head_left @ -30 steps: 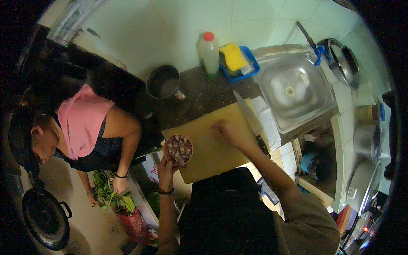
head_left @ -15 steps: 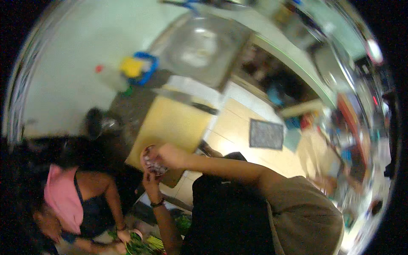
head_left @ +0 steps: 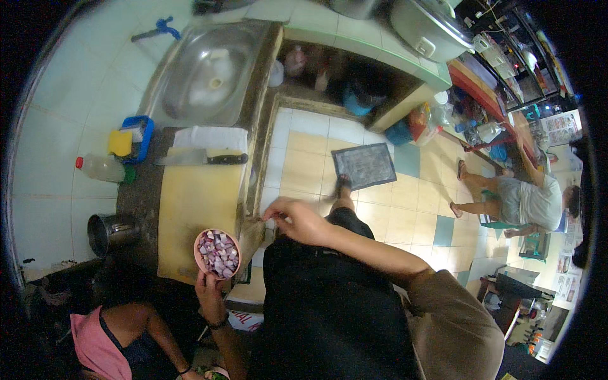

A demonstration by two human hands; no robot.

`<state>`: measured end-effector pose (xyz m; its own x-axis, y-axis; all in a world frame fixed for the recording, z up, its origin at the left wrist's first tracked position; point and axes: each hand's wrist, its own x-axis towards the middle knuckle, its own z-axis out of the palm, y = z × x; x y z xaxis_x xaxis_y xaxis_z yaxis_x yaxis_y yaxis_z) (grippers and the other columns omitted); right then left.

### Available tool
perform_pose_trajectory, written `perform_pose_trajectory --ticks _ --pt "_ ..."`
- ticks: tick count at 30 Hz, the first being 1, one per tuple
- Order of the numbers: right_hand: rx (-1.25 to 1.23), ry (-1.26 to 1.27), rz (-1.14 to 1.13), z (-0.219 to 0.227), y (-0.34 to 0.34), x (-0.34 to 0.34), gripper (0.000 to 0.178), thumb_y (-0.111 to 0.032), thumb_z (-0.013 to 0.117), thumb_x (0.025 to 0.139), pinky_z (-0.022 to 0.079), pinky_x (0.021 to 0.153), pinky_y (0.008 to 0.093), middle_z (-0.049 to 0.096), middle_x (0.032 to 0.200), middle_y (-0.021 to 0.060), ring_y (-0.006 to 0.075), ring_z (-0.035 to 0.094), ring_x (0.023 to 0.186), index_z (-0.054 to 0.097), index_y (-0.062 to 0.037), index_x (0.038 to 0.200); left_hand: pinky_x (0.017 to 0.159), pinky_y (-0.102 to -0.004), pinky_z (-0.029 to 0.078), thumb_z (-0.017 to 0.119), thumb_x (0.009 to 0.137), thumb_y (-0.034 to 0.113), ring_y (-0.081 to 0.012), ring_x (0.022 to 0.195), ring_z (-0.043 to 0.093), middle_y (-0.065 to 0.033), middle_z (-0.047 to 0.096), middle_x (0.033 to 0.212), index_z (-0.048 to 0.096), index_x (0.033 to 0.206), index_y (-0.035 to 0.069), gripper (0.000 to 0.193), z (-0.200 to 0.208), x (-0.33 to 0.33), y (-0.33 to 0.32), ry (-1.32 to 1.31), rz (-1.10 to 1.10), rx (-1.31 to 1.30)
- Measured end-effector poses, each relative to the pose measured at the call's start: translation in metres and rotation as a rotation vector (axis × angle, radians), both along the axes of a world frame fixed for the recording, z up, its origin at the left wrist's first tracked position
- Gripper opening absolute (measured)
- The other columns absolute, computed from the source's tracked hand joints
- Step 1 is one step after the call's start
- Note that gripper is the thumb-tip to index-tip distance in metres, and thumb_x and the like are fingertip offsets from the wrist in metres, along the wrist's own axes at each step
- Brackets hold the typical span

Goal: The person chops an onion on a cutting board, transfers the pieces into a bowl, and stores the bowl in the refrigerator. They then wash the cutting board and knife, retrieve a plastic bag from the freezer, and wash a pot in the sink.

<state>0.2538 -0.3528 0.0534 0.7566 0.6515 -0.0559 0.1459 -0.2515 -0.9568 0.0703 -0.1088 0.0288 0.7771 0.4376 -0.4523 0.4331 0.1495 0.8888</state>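
Your left hand (head_left: pixel 211 292) grasps the bowl (head_left: pixel 198 258) by its near side, over the near right corner of the board (head_left: pixel 187 206); whether the bowl touches the board, you cannot tell from here. Diced purple onion (head_left: pixel 218 253) fills it close to the rim. Your right hand (head_left: pixel 296 220) is off to the right of the board, over the floor, fingers loosely bent, with nothing seen in it.

The chopping looks finished for this onion, and you seem to be at the stage of handling the filled bowl. Any move with it calls for a level, steady hold, since a tilt could spill the pieces.

At the board's far end lies the knife (head_left: pixel 199 157), its dark handle to the right, with a white cloth (head_left: pixel 212 137) just past it and the sink (head_left: pixel 237 95) beyond. Left of the board, the dark surface (head_left: pixel 140 197) carries a pot (head_left: pixel 114 234), a bottle (head_left: pixel 103 168) and, farther along, a blue tray (head_left: pixel 145 136) with a yellow sponge (head_left: pixel 120 144).

Near the board's lower left is a co-worker with a pink cloth (head_left: pixel 101 348). Right of the board, a mat (head_left: pixel 364 166) lies on the tiled floor (head_left: pixel 308 149); well past it is another person in a pale shirt (head_left: pixel 531 201).
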Motion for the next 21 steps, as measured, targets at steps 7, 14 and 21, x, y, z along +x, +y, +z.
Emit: perform_pose_trajectory --ticks 7,14,21 --pt "0.025 0.116 0.028 0.04 -0.05 0.027 0.018 0.006 0.055 0.08 0.049 0.075 0.0346 0.062 0.091 0.0138 0.0266 0.062 0.083 0.062 -0.0011 0.095 0.075 -0.0319 0.053 0.052 0.091 0.01 -0.0161 0.09 0.06 -0.0061 0.059 0.106 0.055 0.114 0.001 0.025 0.004 0.044 -0.05 0.003 0.027 -0.07" --pt "-0.016 -0.348 0.443 0.055 -0.021 0.056 0.022 -0.005 0.063 0.079 0.051 0.081 0.0429 0.059 0.105 0.0191 0.0381 0.059 0.095 0.06 -0.0034 0.1 0.077 -0.032 0.054 0.051 0.089 0.005 -0.0171 0.09 0.063 -0.0092 0.059 0.111 0.053 0.121 -0.001 0.032 -0.002 0.046 -0.134 -0.054 0.198 -0.079" --pt "0.02 -0.12 0.97 0.129 -0.117 0.074 0.024 0.004 0.065 0.075 0.054 0.079 0.0335 0.064 0.096 0.0136 0.0265 0.066 0.086 0.064 -0.0011 0.098 0.081 -0.0349 0.056 0.048 0.092 0.005 -0.0199 0.092 0.064 -0.0095 0.06 0.112 0.048 0.13 0.002 0.038 0.036 0.032 -0.343 -0.216 0.865 -0.065"
